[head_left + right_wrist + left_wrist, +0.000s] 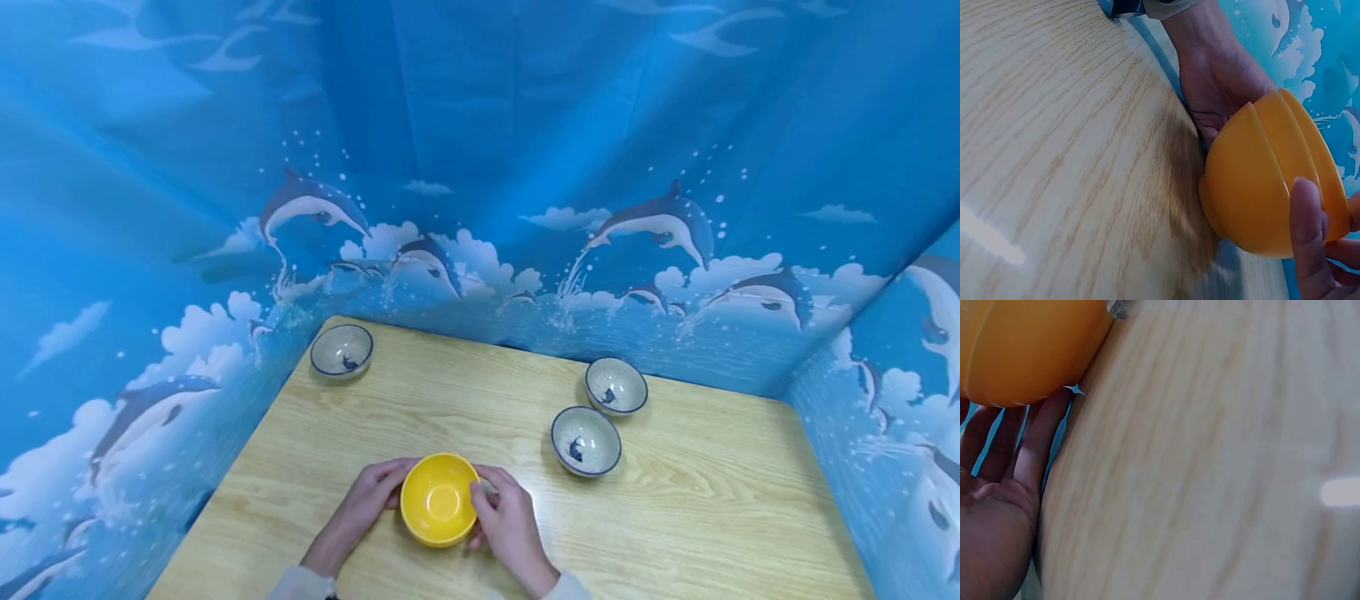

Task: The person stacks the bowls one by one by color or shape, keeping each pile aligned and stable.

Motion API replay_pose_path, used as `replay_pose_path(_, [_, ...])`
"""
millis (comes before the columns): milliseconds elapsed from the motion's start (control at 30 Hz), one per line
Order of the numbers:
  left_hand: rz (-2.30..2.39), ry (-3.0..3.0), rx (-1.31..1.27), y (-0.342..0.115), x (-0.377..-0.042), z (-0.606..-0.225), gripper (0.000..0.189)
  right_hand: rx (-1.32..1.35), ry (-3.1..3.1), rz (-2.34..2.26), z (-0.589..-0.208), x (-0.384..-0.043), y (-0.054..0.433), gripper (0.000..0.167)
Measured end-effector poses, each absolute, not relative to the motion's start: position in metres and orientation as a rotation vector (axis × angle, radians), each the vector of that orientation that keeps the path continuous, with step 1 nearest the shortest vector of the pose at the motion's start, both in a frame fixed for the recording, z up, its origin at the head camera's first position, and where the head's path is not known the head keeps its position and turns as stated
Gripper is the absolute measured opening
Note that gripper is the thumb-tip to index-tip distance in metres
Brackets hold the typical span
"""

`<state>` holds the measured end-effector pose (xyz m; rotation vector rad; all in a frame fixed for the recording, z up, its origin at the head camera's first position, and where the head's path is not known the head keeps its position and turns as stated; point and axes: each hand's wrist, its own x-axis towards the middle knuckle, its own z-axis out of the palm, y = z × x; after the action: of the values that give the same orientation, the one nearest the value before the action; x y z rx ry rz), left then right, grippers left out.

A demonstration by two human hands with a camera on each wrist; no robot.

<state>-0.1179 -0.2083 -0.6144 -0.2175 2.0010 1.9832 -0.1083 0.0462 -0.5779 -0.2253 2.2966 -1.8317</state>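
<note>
Yellow bowls (439,502), nested one in another as the rim lines in the right wrist view show, stand upright between the two hands near the front of the table. My left hand (371,497) lies against their left side. In the left wrist view its fingers (1035,447) stretch out fairly straight to the yellow wall, the palm apart from it. On the opposite side my right hand (508,521) grips the bowls, thumb at the rim and other fingers lower on the outside. Whether the stack's foot touches the table cannot be told.
Two speckled bowls with blue rims, a nearer one (587,442) and a farther one (616,387), stand close together right of centre. A similar bowl (342,351) is at the far left corner of the wooden table (712,483). A blue dolphin-print curtain (480,167) surrounds the table.
</note>
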Motion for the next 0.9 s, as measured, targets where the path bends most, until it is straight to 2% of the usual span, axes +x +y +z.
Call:
replay_pose_path(133, [1.971,2.02,-0.233,-0.2078,-0.1178,-0.6147,0.047,-0.235,2.319,-1.806,-0.578,-0.1079,0.0465,0.037])
replay_pose_path(367, [1.958,1.998,-0.27,-0.2066,-0.1165,-0.6139,0.061,-0.212,2.289,-1.81,-0.5789,-0.1069,0.0475,0.039])
replay_pose_path(900, [1.999,1.986,-0.254,-0.2064,-0.1168,-0.6123,0.058,-0.221,2.243,-1.857,-0.5796,-0.1061,0.0482,0.04])
